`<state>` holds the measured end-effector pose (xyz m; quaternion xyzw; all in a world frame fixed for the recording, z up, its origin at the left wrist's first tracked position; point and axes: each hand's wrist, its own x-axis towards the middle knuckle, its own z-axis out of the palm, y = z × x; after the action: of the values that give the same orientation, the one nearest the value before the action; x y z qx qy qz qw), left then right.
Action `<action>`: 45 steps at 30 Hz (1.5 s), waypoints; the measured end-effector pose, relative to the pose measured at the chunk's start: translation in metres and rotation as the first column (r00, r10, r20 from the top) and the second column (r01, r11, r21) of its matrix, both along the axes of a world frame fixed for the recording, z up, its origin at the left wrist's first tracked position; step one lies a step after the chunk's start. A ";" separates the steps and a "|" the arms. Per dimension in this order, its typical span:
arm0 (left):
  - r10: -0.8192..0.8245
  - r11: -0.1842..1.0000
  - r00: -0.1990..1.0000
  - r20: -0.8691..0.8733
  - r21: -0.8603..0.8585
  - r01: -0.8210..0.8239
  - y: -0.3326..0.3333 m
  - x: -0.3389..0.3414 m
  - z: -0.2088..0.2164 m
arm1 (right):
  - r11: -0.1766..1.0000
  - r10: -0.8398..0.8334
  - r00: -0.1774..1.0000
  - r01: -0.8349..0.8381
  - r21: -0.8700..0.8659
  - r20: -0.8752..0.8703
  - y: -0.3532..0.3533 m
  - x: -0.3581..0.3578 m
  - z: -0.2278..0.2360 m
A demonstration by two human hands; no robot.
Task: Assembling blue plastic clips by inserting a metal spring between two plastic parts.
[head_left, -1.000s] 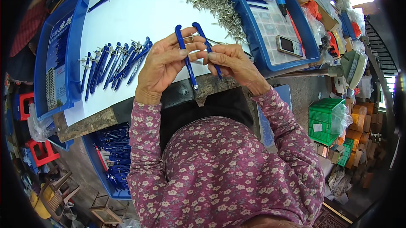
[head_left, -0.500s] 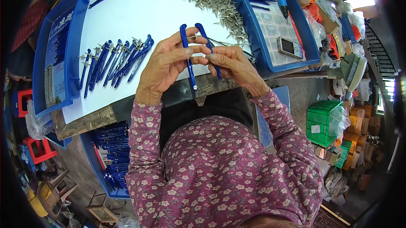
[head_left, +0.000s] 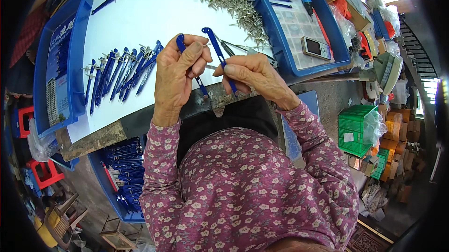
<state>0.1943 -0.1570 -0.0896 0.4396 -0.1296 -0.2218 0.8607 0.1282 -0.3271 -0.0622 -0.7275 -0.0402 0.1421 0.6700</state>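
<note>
Near the table's front edge my two hands work close together. My left hand (head_left: 174,74) is closed round one blue slotted plastic bar (head_left: 201,86); its upper end pokes out above the fingers. Between that hand's thumb and fingertip a thin metal piece (head_left: 208,44) shows, pointing toward the other bar. With thumb and fingers my right hand (head_left: 262,75) pinches a second blue slotted bar (head_left: 214,41), held upright and slanting. Farther right on the table lies a heap of small metal pins with cross-pieces (head_left: 238,6). To the left, a row of blue bars fitted with metal pins (head_left: 117,74) rests on white paper.
A blue tray (head_left: 43,65) stands at the left, another blue tray (head_left: 336,65) at the right, holding a mobile phone (head_left: 316,48) and more bars. Below the table, a blue crate (head_left: 100,177) is filled with bars. A green crate (head_left: 351,128) is at the right.
My hands have moved slightly apart. The left bar has shifted left and sits deeper in the left hand, whose thumb has moved up to the metal piece. The right bar has swung left at its top.
</note>
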 end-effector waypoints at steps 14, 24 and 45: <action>-0.067 0.994 0.996 0.054 -0.086 0.071 -0.007 -0.005 0.000 | 0.994 0.063 0.976 -0.080 0.075 0.209 -0.012 0.012 0.036; -0.191 0.978 0.980 -0.049 -0.099 0.186 -0.006 -0.007 -0.001 | 0.979 -0.085 0.979 0.046 0.199 0.188 -0.015 0.038 0.012; -0.225 0.925 0.963 -0.151 -0.344 0.162 -0.007 -0.002 -0.011 | 0.597 0.175 0.695 0.488 -0.636 0.697 0.002 0.009 0.004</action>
<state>0.1918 -0.1637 -0.1011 0.2521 -0.1261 -0.3214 0.9040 0.1371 -0.3247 -0.0580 -0.9402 -0.1534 -0.2074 0.2223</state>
